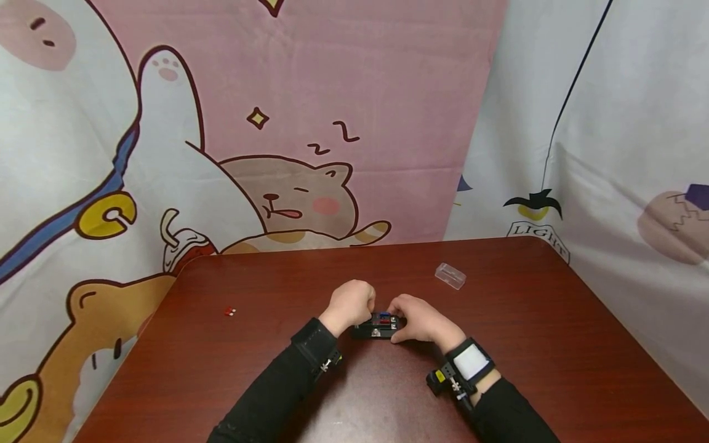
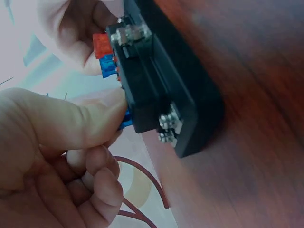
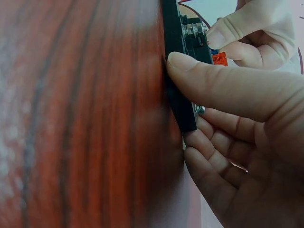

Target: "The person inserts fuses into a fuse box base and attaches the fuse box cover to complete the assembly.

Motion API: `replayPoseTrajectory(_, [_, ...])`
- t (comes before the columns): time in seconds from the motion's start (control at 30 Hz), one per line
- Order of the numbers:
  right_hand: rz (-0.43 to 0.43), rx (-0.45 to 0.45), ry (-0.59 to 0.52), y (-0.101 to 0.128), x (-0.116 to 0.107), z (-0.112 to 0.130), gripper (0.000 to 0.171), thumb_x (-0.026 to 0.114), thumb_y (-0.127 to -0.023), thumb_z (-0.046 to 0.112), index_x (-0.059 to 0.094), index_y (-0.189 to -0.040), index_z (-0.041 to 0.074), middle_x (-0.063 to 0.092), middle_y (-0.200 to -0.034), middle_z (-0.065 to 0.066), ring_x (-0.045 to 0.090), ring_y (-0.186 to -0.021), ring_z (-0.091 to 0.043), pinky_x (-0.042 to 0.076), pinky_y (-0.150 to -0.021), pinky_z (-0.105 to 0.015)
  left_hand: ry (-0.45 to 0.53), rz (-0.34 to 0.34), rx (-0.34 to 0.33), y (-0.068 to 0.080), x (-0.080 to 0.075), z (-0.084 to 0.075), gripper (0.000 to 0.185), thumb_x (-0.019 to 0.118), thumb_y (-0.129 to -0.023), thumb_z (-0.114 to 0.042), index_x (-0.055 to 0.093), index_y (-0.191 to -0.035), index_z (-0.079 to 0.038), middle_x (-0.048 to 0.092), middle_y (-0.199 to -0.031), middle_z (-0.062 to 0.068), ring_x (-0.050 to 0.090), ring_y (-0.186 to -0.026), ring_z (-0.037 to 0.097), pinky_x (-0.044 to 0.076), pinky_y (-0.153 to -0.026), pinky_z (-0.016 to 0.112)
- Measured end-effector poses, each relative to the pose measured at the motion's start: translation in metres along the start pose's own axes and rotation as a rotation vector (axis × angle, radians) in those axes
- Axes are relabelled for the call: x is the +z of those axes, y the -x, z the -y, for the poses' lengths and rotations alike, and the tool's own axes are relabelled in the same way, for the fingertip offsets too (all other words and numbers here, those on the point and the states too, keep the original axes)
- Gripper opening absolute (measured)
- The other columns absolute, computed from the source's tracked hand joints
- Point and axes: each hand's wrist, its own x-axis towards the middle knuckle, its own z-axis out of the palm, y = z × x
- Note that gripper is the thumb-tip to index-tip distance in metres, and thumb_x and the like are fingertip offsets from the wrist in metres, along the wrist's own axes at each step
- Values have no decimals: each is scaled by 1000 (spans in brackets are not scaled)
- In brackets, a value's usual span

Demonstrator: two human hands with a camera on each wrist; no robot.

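Observation:
A black fuse block [image 1: 365,333] with metal screw terminals lies on the table between both hands. My left hand [image 1: 350,304] pinches a blue blade fuse [image 2: 126,120] at the block's top, thumb and forefinger mostly covering it. Further along the same row, a red fuse [image 2: 101,45] and another blue fuse [image 2: 109,66] stand up from the block. My right hand [image 1: 423,320] grips the block's right end, its thumb on the near side of the base and fingers round the end and far side.
Off to the left on the brown table [image 1: 288,283] lie small red-and-white pieces [image 1: 229,311]. A clear plastic case [image 1: 450,276] rests behind and right of my right hand. Printed cloth [image 1: 410,123] hangs behind the table's back edge.

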Motion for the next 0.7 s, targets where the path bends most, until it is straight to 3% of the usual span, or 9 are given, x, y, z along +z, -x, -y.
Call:
replayPoseTrajectory(0.27, [0, 4, 6, 1, 1, -2, 40, 92, -67, 15, 64, -95, 12, 56, -91, 3, 52, -82, -15, 46, -77, -36, 49, 19, -37, -1, 0, 0, 26, 84, -75, -10, 64, -61, -20, 55, -61, -10, 51, -60, 11, 42, -51, 28])
replayPoseTrajectory(0.47, [0, 15, 13, 0, 0, 0, 41, 92, -67, 15, 64, -96, 12, 56, -92, 2, 52, -83, -15, 46, -78, -37, 41, -12, -20, 2, 1, 0, 25, 84, -74, -9, 64, -62, -19, 55, -62, -10, 50, -60, 11, 42, -52, 28])
replayPoseTrajectory(0.7, [-3, -2, 20, 1, -1, 1, 41, 92, -67, 14, 63, -95, 10, 56, -92, 1, 53, -83, -16, 47, -78, -38, 44, 6, -9, 5, 2, 4, 25, 84, -76, -13, 63, -65, -21, 55, -67, -11, 51, -63, 9, 43, -53, 28])
